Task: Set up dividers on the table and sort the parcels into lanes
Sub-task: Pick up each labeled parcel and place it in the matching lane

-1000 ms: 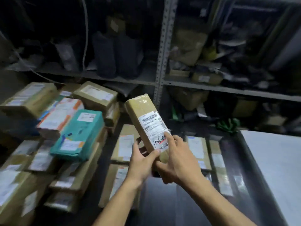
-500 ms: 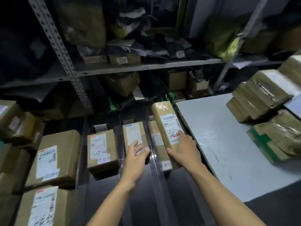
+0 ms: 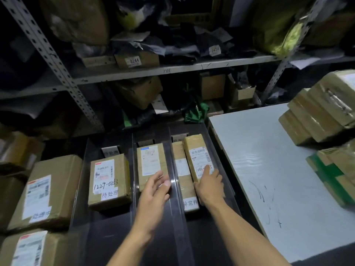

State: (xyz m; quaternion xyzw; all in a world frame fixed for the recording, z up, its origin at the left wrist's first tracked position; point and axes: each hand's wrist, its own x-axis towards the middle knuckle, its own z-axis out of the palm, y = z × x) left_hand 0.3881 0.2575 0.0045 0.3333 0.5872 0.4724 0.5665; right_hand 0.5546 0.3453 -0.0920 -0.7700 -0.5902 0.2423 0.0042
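Clear upright dividers [image 3: 173, 150] split the dark table [image 3: 107, 237] into three lanes. A long brown parcel [image 3: 195, 150] marked "1006" lies in the right lane, leaning on a flat parcel [image 3: 182, 169] beneath it. My right hand [image 3: 210, 186] grips its near end, index finger on the label. My left hand [image 3: 153, 192] hovers open over the divider between the middle and right lanes, holding nothing. One labelled parcel [image 3: 150, 162] lies in the middle lane and a wider one [image 3: 108, 181] marked "1229" in the left lane.
A white board [image 3: 269, 169] lies right of the lanes, with stacked taped parcels [image 3: 322, 112] on its far right. More brown parcels [image 3: 46, 192] crowd the left side. A metal shelf rack [image 3: 134, 72] full of boxes and bags stands behind the table.
The view swung right from the left parcel pile to the lanes. My right hand carried the long parcel down into the right lane; my left hand let go of it and opened.
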